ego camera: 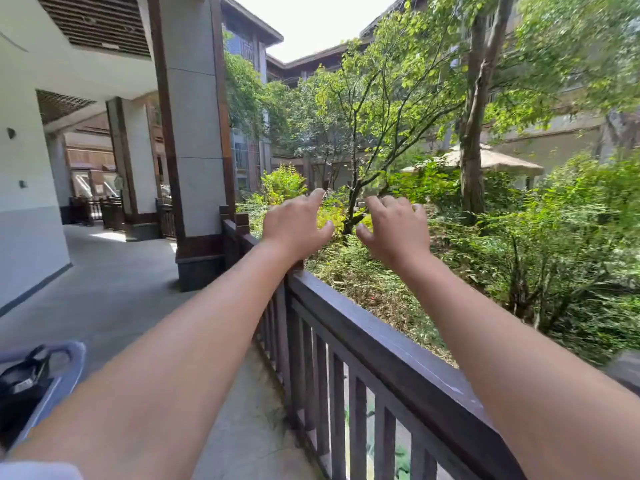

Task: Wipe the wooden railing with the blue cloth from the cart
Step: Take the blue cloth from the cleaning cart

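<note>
The dark wooden railing (pixel 374 344) runs from the lower right toward a pillar at centre left, with vertical slats under its top rail. Both my arms stretch out over it. My left hand (pixel 294 226) is held up above the railing's far part, fingers apart and curled, holding nothing. My right hand (pixel 394 230) is raised beyond the rail over the garden, fingers also spread and empty. The cart (pixel 71 368) shows only as a grey edge at the lower left, with a black bag (pixel 24 379) inside. No blue cloth is visible.
A grey concrete walkway (pixel 114 289) lies left of the railing. A large grey pillar (pixel 197 140) with a dark base stands where the railing ends. Trees and dense shrubs (pixel 519 237) fill the garden beyond the rail. A white wall (pixel 27 168) bounds the walkway at left.
</note>
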Available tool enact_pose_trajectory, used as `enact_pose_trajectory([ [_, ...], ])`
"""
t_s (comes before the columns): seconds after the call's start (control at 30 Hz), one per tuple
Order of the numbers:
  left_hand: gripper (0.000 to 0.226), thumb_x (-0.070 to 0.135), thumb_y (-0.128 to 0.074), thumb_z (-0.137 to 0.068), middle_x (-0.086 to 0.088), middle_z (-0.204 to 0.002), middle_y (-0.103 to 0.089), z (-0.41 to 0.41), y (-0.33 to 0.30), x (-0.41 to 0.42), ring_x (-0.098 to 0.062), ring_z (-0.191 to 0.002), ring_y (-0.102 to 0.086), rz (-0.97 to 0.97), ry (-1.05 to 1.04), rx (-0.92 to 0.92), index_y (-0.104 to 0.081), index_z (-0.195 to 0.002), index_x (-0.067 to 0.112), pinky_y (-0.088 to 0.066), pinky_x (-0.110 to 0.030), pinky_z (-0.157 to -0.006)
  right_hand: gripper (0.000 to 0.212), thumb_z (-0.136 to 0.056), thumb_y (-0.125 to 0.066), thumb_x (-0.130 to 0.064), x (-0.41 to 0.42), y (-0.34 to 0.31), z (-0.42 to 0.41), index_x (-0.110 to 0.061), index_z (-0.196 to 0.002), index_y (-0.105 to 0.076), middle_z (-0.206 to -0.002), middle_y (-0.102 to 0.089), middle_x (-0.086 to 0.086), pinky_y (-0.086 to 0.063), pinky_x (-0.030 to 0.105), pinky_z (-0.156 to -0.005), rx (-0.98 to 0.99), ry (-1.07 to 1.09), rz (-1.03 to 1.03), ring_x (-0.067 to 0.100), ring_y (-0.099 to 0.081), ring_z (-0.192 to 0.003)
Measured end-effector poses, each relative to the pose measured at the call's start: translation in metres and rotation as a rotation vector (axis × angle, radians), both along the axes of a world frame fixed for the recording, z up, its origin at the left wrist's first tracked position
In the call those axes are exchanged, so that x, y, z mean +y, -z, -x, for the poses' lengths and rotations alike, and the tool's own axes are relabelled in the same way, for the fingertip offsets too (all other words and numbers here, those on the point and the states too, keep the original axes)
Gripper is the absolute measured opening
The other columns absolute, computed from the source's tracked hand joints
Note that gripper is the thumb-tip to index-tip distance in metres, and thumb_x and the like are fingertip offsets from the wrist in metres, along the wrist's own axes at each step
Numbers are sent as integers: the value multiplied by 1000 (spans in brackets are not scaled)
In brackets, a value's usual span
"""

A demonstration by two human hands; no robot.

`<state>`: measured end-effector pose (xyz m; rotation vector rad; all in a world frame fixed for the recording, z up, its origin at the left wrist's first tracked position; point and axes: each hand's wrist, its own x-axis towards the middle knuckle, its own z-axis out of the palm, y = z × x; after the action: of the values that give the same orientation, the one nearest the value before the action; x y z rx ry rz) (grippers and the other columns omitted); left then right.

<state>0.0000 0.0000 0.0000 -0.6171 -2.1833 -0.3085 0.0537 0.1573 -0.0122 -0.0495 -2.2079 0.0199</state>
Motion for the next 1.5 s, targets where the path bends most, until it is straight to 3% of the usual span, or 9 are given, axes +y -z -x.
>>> enact_pose_trajectory([
  [0.13,36,43,-48,-81,-7,-100,-68,3,42,-30,-32,-94,-63,195,-69,-171,-52,-108,19,-39,-34,-63,33,-81,-53,-37,-24,35,19,-12,-102,-57,-106,-64,16,-42,41,-84,-267,-94,-37,33,-59,-101],
  [0.33,32,41,-49,-81,-4,-104,-69,-15,142,-91,-29,-98,-61,283,-177,-517,-59,-102,21,-41,-33,-68,30,-80,-56,-36,-85,116,40,-16,-102,-59,-110,-64,12,-45,36,-77,-538,-364,-104,31,-60,-104],
  [0.53,34,43,-50,-82,-3,-106,-69,-50,226,-152,-27,-103,-60,189,-376,-725,-59,-106,21,-48,-36,-80,38,-80,-56,-36,-146,192,50,-19,-114,-57,-116,-62,10,-46,38,-86,-693,-603,-137,30,-56,-110],
  [0.83,24,34,-50,-85,-2,-103,-69,-115,253,-264,-24,-101,-60,53,-644,-804,-62,-102,22,-44,-32,-73,32,-81,-55,-32,-241,231,64,-29,-113,-56,-110,-65,-3,-39,30,-75,-856,-993,-136,23,-57,-105],
  [0.93,23,35,-51,-84,5,-90,-64,-129,258,-299,-22,-92,-60,-93,-730,-853,-62,-101,24,-42,-31,-66,33,-82,-56,-29,-276,250,67,-25,-114,-56,-111,-65,1,-46,35,-79,-916,-1078,-167,25,-59,-102],
  [1.03,22,32,-53,-83,2,-89,-65,-134,277,-327,-20,-85,-59,-291,-777,-824,-63,-100,22,-49,-35,-70,35,-82,-56,-28,-315,270,74,-25,-116,-55,-113,-64,2,-45,35,-78,-973,-1129,-215,25,-57,-104],
  [1.17,21,28,-53,-82,1,-89,-64,-124,311,-367,-21,-87,-58,-322,-841,-843,-63,-98,19,-50,-37,-77,37,-81,-56,-26,-375,297,86,-24,-119,-54,-117,-63,3,-44,36,-80,-1029,-1198,-259,25,-55,-110],
  [1.4,34,28,-53,-84,-3,-120,-61,-91,323,-464,-25,-109,-56,-338,-967,-916,-54,-117,23,-49,-40,-86,41,-79,-59,-21,-492,317,113,-22,-120,-56,-122,-57,10,-47,39,-92,-1071,-1321,-229,29,-52,-116],
  [1.5,41,31,-54,-84,-5,-125,-56,-83,334,-492,-26,-114,-53,-342,-978,-954,-49,-124,25,-48,-42,-88,42,-78,-59,-21,-533,325,123,-22,-120,-55,-119,-56,9,-48,40,-89,-1051,-1378,-245,27,-49,-117],
])
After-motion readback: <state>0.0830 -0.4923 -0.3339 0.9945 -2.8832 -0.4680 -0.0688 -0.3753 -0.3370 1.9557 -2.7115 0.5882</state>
